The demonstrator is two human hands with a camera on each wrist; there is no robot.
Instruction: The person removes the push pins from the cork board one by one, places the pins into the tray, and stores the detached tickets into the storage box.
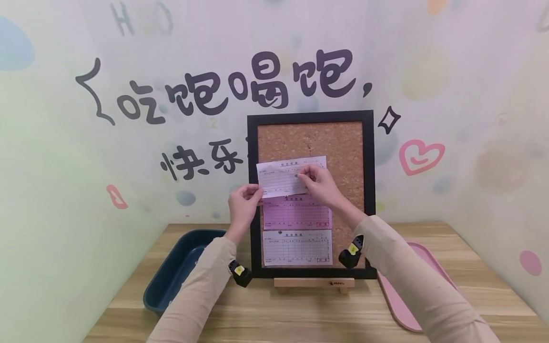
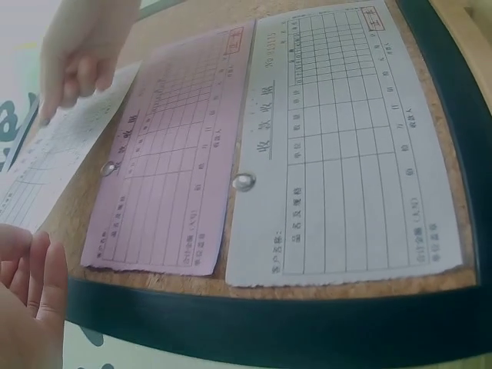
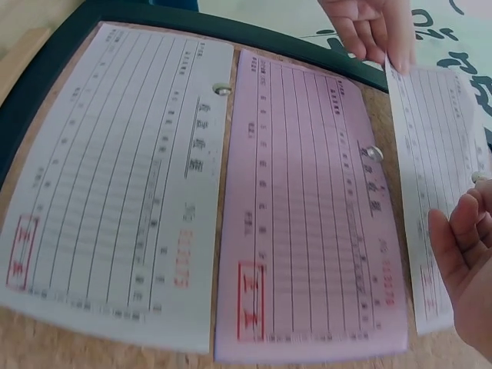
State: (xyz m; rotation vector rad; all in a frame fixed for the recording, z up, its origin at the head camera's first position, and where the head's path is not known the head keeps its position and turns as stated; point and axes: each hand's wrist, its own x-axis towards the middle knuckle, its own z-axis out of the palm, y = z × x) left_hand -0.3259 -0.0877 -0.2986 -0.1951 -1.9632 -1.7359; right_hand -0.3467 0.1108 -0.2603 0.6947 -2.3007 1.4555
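**Two hands hold a white receipt on the cork board**

A cork board (image 1: 358,157) with a black frame stands on a small wooden easel (image 1: 314,284) on the table (image 1: 300,314), against a painted wall. Both hands are at the top white receipt (image 1: 280,177), which lies a little tilted on the cork. The left hand (image 1: 242,206) pinches the left edge of this receipt between thumb and fingers. The right hand (image 1: 318,183) has its fingers bent on the upper middle of the paper; its grip seems to pinch something small there, but what it is I cannot tell.

Below the top receipt a pink receipt (image 1: 297,213) is fixed with a pin, and the top one overlaps its upper edge. Under it a second white receipt (image 1: 297,247) is pinned too, just above the lower frame.

On the table, a dark blue tray (image 1: 171,278) lies left of the board and a pink tray (image 1: 401,305) lies right of it.
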